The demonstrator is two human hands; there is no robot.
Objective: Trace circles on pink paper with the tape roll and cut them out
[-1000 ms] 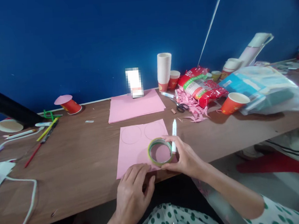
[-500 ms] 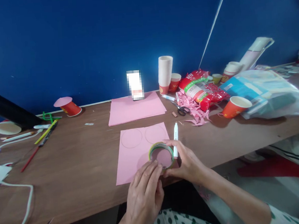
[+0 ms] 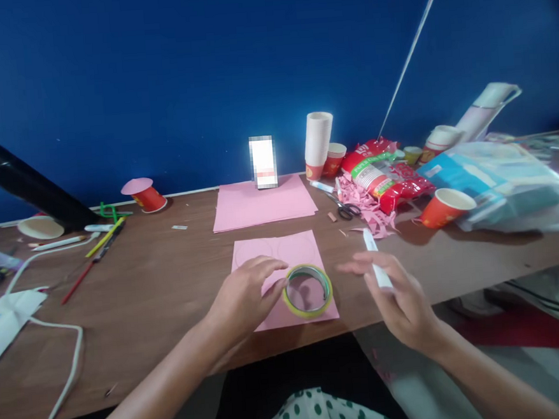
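Head view shows a tape roll [image 3: 309, 312] lying on the near part of a pink sheet [image 3: 278, 317], close to its right edge, on the worktop [image 3: 163, 320]. Faint circle outlines [image 3: 296, 250] mark the sheet's far part, one partly behind the left hand [image 3: 247, 295]. That hand's grip is parted, thumb and fingers at the roll's left rim; whether they press on it I cannot tell. The right hand [image 3: 403, 300], clear of the roll, has its grip closed around a white pen [image 3: 382, 275]. The step looks like placing the roll for tracing; the next move probably calls for steadying it and bringing the pen to its rim.
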